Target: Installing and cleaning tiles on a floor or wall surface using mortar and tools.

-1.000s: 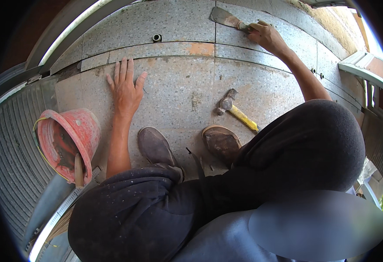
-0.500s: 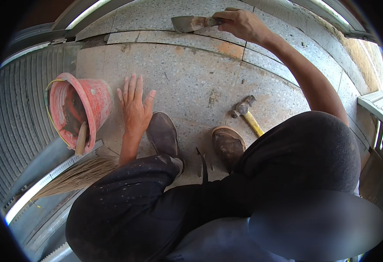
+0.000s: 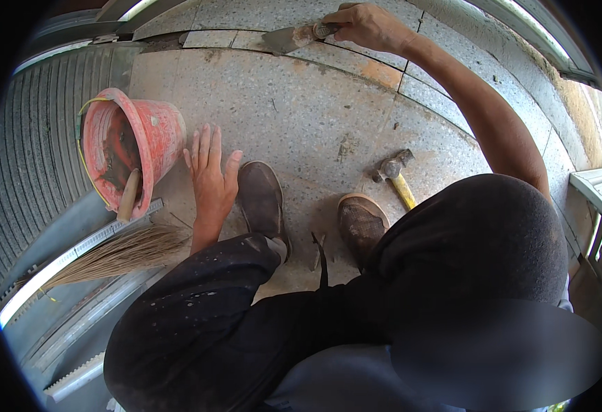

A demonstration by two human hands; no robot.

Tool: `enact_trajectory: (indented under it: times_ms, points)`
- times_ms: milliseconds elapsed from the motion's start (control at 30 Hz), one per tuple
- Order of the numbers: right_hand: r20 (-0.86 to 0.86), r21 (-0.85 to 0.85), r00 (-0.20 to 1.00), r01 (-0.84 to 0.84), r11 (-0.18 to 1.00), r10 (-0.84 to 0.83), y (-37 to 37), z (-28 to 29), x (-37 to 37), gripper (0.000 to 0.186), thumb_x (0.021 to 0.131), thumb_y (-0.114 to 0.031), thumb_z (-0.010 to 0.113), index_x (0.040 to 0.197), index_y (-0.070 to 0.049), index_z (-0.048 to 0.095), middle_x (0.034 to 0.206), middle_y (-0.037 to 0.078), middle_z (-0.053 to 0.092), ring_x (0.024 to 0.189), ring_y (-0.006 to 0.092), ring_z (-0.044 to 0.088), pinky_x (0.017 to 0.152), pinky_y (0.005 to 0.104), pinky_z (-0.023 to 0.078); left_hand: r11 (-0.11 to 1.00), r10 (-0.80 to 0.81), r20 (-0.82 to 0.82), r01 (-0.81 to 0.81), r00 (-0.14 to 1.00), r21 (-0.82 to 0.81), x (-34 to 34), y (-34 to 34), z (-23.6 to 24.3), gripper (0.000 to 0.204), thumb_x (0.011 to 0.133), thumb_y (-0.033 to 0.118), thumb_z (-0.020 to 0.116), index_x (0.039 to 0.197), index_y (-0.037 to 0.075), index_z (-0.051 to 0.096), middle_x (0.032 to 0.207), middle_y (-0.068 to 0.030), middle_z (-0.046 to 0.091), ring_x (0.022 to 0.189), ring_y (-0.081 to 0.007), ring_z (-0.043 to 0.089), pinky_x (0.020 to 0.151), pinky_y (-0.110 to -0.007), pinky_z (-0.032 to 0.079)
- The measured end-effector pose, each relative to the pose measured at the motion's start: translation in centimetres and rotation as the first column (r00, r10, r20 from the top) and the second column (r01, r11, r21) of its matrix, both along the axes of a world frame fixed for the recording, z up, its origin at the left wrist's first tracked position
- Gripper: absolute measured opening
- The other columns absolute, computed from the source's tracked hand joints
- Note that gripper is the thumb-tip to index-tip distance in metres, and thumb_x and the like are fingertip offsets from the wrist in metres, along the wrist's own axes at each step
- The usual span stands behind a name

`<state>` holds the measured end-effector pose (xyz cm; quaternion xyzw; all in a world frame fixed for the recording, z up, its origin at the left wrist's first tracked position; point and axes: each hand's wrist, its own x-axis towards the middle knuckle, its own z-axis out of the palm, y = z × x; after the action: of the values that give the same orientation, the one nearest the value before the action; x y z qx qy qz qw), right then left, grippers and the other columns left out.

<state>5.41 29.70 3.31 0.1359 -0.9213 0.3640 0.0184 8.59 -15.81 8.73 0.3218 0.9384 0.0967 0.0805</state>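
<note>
My right hand (image 3: 368, 29) is closed round the handle of a trowel (image 3: 289, 39) with a flat, grey-stained blade. The blade lies over the narrow strip of floor tiles (image 3: 301, 53) at the far side, its tip pointing left. Whether it touches the tile I cannot tell. My left hand (image 3: 211, 172) is held flat with fingers stretched out, between the red bucket and my left shoe, and holds nothing. The red bucket (image 3: 163, 130) is tipped toward the left, with grey mortar smears inside and a wooden handle (image 3: 128, 196) sticking out.
A hammer (image 3: 398, 180) with a yellow handle lies beside my right shoe (image 3: 360, 223). On the left are a twig broom (image 3: 112, 257), a long metal straightedge (image 3: 74, 264) and a ribbed grey panel (image 3: 36, 151). Metal frames (image 3: 541, 31) border the far right.
The trowel blade has come nearer and now overlaps the narrow tile strip. My view has shifted slightly, and my left hand stays spread beside the bucket.
</note>
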Motion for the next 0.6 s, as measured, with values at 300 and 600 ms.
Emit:
enact_trajectory:
  times_ms: [300,600]
  points:
    - [0.048,0.022,0.999,-0.002,1.0,0.001,3.0,-0.8,0.8,0.027,0.088,-0.021,0.075,0.113,-0.011,0.077,0.102,0.02,0.072,0.097,0.0373,0.069,0.086,0.0464,0.055,1.0,-0.02,0.022,0.019,1.0,0.015,-0.1,1.1,-0.2,0.064,0.105,0.041,0.057,0.155,0.003,0.046,0.165,-0.0198,0.037,0.156,-0.0418,0.025,0.126,-0.062,0.01]
    - [0.242,-0.059,0.965,-0.086,0.995,0.098,4.6,-1.0,-0.5,0.034,0.088,-0.019,0.073,0.119,-0.006,0.076,0.114,0.019,0.075,0.105,0.0319,0.069,0.093,0.0417,0.053,1.0,-0.016,0.03,0.016,0.999,0.001,-0.5,0.9,-0.8,0.066,0.106,0.042,0.056,0.156,0.002,0.045,0.166,-0.0198,0.037,0.157,-0.042,0.023,0.127,-0.062,0.009]
